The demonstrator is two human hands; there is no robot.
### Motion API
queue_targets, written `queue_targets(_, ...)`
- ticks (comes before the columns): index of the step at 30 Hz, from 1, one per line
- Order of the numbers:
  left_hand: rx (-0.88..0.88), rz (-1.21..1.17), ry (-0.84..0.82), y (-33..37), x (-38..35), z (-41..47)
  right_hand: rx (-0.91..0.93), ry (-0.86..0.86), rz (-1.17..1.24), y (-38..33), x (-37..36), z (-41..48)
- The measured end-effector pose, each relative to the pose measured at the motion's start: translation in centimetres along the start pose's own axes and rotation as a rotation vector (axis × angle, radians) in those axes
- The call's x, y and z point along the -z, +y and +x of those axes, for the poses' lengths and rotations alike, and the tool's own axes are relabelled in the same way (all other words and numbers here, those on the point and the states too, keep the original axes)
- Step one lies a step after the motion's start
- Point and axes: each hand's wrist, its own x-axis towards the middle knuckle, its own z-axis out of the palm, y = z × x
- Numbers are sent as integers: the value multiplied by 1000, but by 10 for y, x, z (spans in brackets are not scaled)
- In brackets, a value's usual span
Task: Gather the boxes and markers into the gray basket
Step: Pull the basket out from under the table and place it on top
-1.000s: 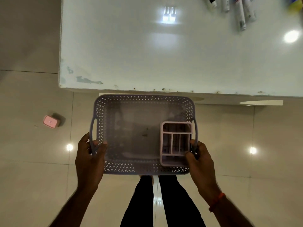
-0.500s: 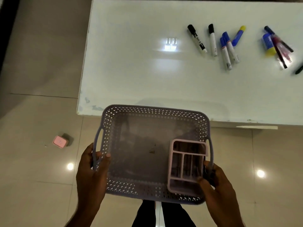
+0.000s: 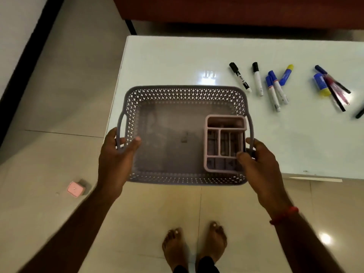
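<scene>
I hold the gray perforated basket (image 3: 185, 93) over the near-left part of the white table (image 3: 177, 60). My left hand (image 3: 116, 160) grips its left handle, thumb inside the rim. My right hand (image 3: 260, 164) grips the right handle. A pink divided box (image 3: 224, 142) stands inside the basket at its right end. Several markers lie on the table to the right: black-capped ones (image 3: 239, 76), blue-capped ones (image 3: 274, 91) and a blue and yellow one (image 3: 286, 74). Farther right are another blue and yellow marker (image 3: 321, 84) and thin pens (image 3: 336, 89).
A small pink box (image 3: 74, 188) lies on the tiled floor to the left. My bare feet (image 3: 195, 247) stand in front of the table. A dark red piece of furniture (image 3: 236, 10) runs behind the table.
The basket has moved up and forward, from below the table edge to over the table's near-left part. The view has tilted up, showing more of the table and markers.
</scene>
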Motion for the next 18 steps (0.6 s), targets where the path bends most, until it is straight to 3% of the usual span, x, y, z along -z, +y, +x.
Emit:
queue_targets(8, -33, -13, -40, 14, -23, 62, 49, 80, 0, -11, -16, 55)
queue_targets(14, 42, 92, -130, -6, -29, 72, 87, 3, -223, -3, -22, 59)
queue_targets(18, -59, 168, -131, -13, -25, 62, 155, 4, -263, -1, -24, 46)
